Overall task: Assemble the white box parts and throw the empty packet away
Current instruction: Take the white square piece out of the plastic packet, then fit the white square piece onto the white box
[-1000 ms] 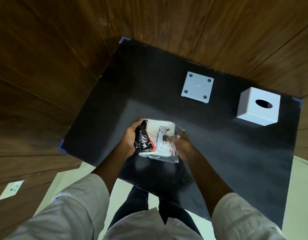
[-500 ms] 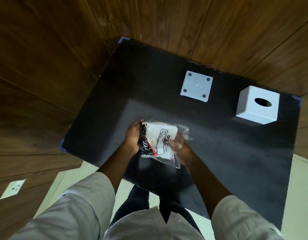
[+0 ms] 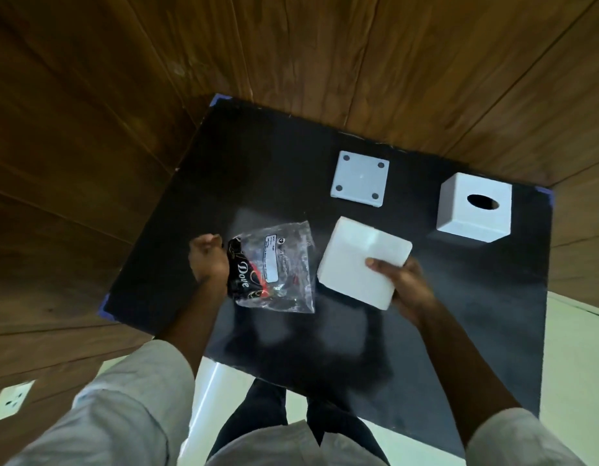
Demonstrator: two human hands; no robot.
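L hand (image 3: 209, 260) grips the left edge of the clear plastic packet (image 3: 277, 267), fingers curled shut on it, above the black mat (image 3: 476, 314). Packet hangs loose & crinkled w/ a white label and a black printed strip along its left side (reads "Dove"); can't tell if anything else is inside. Just right of the packet, not touching it, R hand (image 3: 404, 287) holds a white block (image 3: 363, 264) by its near-right corner: thumb on top, other fingers hidden under it, closed firmly on the block. Block is tilted, flat square face up toward the camera, held over the mat's middle. Farther back on the mat lies a flat white base plate (image 3: 360, 179) w/ four dark dots at its corners, resting flat. To its right, well apart, sits the white box cover (image 3: 474, 206), a cube w/ an oval hole in its top face, near the mat's far-right corner. Wood panelling (image 3: 291, 55) surrounds the mat.
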